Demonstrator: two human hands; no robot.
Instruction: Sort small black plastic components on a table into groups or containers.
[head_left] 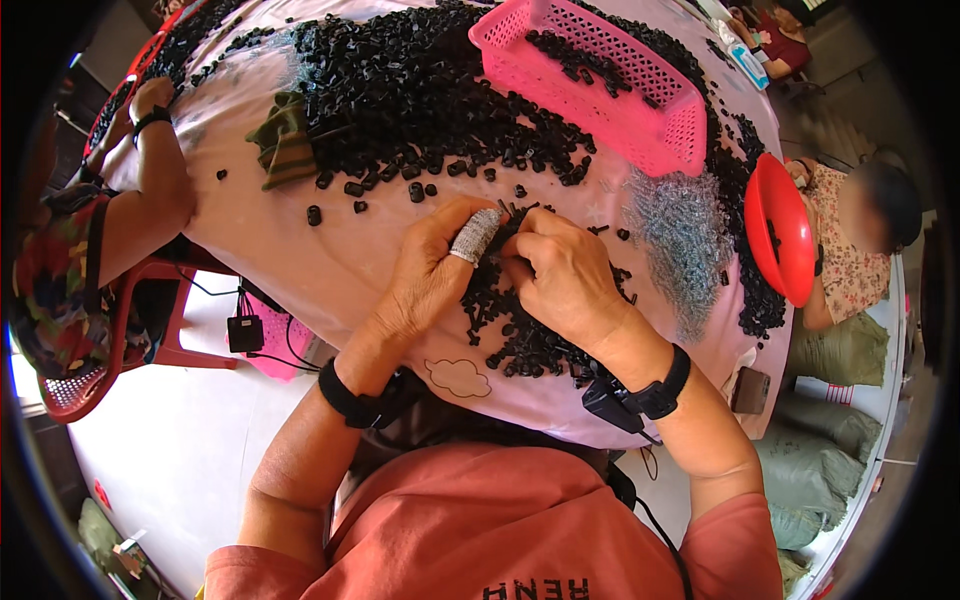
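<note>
My left hand (425, 265) and my right hand (562, 272) meet over the table, fingertips pinched close together. Between them are small black plastic parts (512, 212), partly hidden by the fingers. A grey knitted finger cover (474, 236) sits on one digit of the left hand. Right below the hands lies a heap of small black stem-like pieces (530, 340). Beyond them spreads a large pile of black cap-like pieces (400, 90), with a few loose ones nearer me. To the right of my right hand is a heap of fine silvery metal pieces (685, 250), perhaps springs.
A pink plastic basket (690, 125) with some black pieces stands at the far side. At the right are a red bowl (792, 235), a phone (750, 390) and a co-worker (845, 195). A green cloth (284, 145) and another person's arm (165, 175) are at left.
</note>
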